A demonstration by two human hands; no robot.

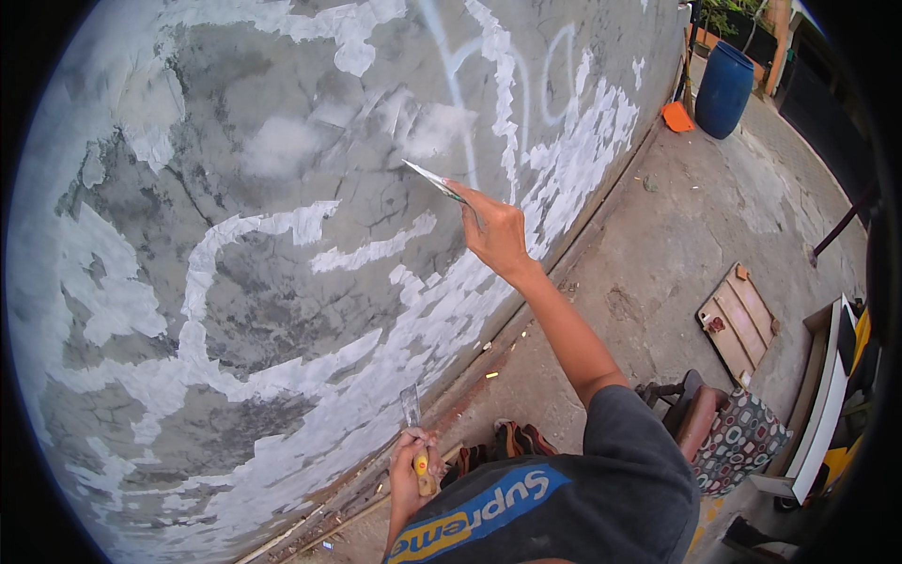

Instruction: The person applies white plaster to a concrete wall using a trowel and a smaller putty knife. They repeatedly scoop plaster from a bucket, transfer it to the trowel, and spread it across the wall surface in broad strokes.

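grip, left hand (404, 477): closed round a small flat-bladed putty knife (411, 406) with a yellow-marked handle, held low beside the wall. grip, right hand (498, 235): pinching a thin, pale, metal-looking scraper (434, 180) near the cracked grey cement wall (282, 324); contact cannot be told. judgement: low blade angle and even pressure should suit. jagged, matte white filler (554, 188) streaks the wall. farthest: rounded blue plastic barrel (724, 91).
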